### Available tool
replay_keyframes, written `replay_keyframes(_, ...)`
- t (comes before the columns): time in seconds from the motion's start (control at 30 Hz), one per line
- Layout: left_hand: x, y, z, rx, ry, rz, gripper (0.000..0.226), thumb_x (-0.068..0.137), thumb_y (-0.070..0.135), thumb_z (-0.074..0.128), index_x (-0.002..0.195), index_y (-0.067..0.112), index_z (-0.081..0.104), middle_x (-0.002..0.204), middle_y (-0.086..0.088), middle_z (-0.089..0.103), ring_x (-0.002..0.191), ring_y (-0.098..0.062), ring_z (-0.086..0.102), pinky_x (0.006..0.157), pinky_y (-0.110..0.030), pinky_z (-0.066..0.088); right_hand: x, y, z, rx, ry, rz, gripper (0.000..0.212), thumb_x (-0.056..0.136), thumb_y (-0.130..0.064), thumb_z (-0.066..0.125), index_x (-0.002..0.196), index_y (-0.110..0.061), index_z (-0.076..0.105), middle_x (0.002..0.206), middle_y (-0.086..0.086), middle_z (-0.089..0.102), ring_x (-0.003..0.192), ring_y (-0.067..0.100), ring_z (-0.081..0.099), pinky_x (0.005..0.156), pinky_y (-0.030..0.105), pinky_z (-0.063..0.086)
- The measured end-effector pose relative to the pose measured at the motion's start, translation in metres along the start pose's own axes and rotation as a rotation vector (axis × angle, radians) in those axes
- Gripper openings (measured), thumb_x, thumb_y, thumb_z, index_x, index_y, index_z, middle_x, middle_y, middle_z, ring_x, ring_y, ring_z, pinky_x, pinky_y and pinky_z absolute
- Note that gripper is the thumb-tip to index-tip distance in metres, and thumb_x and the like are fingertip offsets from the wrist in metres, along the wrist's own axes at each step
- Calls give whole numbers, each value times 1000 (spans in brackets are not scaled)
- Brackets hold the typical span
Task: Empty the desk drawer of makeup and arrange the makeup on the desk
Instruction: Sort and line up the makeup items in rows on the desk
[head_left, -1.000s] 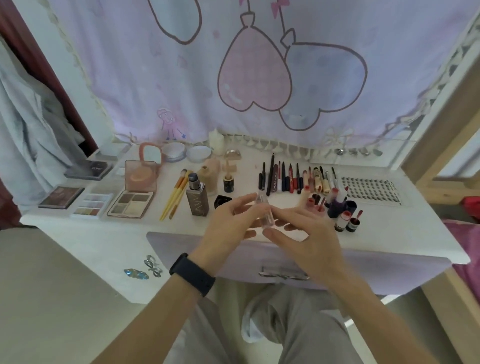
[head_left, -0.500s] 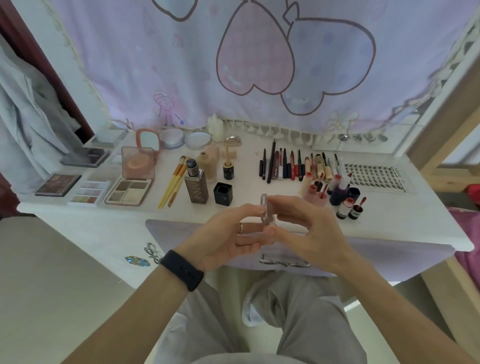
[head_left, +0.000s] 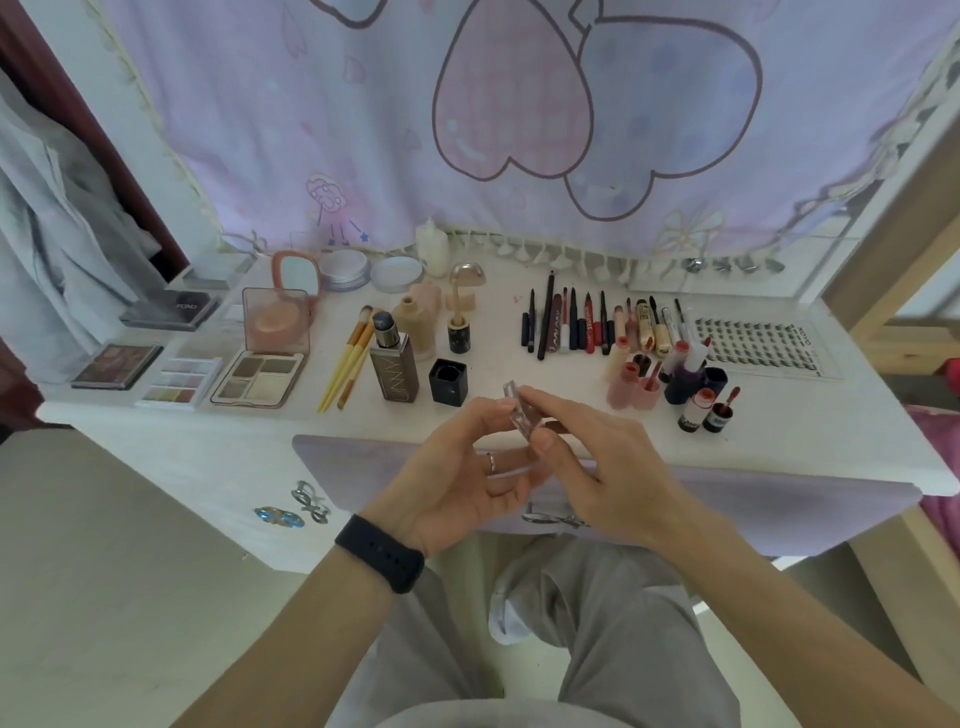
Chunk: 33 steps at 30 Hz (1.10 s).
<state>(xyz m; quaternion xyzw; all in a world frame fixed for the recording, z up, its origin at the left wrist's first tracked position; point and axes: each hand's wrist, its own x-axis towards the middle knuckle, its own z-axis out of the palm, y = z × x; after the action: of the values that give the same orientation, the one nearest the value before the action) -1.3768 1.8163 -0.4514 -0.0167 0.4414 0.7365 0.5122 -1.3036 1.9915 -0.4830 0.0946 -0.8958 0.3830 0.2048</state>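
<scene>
A small clear makeup tube (head_left: 519, 410) is held over the desk's front edge. My right hand (head_left: 592, 462) pinches it between thumb and fingers; my left hand (head_left: 462, 467), with a ring and a black wristband, touches it from the left with curled fingertips. The lilac drawer front (head_left: 353, 467) with its bow handle (head_left: 550, 518) sits shut below my hands. On the white desk (head_left: 779, 447) makeup lies in rows: palettes (head_left: 257, 376), brushes (head_left: 350, 358), a brown foundation bottle (head_left: 392, 371), pencils and liners (head_left: 576, 327), lip tints (head_left: 670, 379).
A tray of false lashes (head_left: 758, 345) lies at the right. A black square cap (head_left: 448, 382) stands just beyond my hands. Round tins (head_left: 363, 270) and a small mirror (head_left: 296, 273) stand at the back by the curtain. Bow stickers (head_left: 301, 506) decorate the desk's left front.
My hands have drawn slightly nearer to me with the clear tube. My right hand's fingers closed onto it, and my left palm turned upward beneath.
</scene>
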Motion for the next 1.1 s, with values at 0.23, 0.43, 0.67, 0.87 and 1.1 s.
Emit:
replay_keyframes(0.23,2,-2,2,-165,23,48,47,78,32,79,115,6,68,108,-21,65,92,-33,68,79,-33,54,10,-3,4,-75,13,-85,43,109,-26,40,146,-8,51,133,5,65,120,12,61,101,18,47)
replay_keyframes(0.43,6,-1,1,-139,81,79,28,76,31,79,91,8,77,101,-17,68,91,-30,69,84,-36,58,15,1,7,-41,-1,-1,43,106,-38,43,147,-27,51,128,-7,69,116,4,63,95,16,50)
replay_keyframes(0.67,2,18,-3,239,142,6,29,81,35,78,102,14,76,107,-14,73,96,-27,71,76,-29,59,14,3,-4,-148,-191,63,67,98,-64,37,158,-40,20,131,-6,68,116,8,66,97,30,55)
replay_keyframes(0.87,5,19,1,334,184,28,41,80,29,79,115,11,68,100,-13,76,83,-23,74,69,-28,58,11,-3,-1,-187,-55,-54,68,89,-37,49,151,-11,46,102,1,78,85,14,74,76,38,62)
replay_keyframes(1.1,4,11,-7,82,147,18,40,80,34,79,109,7,74,105,-18,73,92,-30,72,74,-31,60,20,-5,-7,-47,-43,140,59,98,-39,55,154,-26,41,116,-10,74,96,0,71,86,20,57)
